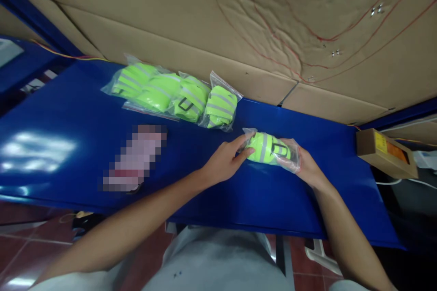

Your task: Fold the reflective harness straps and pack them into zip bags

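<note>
Between my two hands is a clear zip bag (264, 148) with a folded neon-yellow reflective strap or vest inside, grey stripes and a black buckle showing through the plastic. My left hand (227, 157) pinches the bag's left end between thumb and fingers. At the right end, my right hand (303, 161) grips the bag near its red-edged opening; part of its fingers lies behind the plastic. Up and to the left, several similar bagged neon bundles (221, 107) lie in an overlapping row on the blue table (191, 154).
A pixelated pinkish rectangular object (136, 157) lies on the table at left. Behind the table stands a cardboard wall (170, 36) with red wires. An open cardboard box (385, 152) sits beyond the right end, near white cables. The table's front edge runs close to my body.
</note>
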Demonstrator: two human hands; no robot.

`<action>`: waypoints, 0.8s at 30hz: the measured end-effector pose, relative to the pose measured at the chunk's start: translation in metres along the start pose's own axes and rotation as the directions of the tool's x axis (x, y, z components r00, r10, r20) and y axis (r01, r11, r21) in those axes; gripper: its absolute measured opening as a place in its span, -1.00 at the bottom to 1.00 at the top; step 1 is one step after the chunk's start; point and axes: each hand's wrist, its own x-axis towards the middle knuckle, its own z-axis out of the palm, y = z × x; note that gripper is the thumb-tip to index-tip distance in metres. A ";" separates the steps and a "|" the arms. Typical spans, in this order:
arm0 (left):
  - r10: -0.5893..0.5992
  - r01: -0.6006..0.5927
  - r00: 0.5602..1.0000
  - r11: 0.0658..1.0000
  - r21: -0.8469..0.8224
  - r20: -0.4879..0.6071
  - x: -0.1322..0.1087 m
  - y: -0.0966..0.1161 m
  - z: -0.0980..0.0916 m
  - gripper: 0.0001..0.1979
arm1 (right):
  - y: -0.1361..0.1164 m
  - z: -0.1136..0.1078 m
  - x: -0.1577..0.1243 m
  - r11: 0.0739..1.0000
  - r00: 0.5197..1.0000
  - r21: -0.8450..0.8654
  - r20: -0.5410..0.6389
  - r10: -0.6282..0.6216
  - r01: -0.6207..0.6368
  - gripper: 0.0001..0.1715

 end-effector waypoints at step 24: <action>0.149 0.087 0.857 0.901 0.424 -0.493 0.020 0.030 -0.066 -0.70 | 0.018 -0.027 0.013 0.822 0.827 0.569 -0.470 0.307 0.018 -0.48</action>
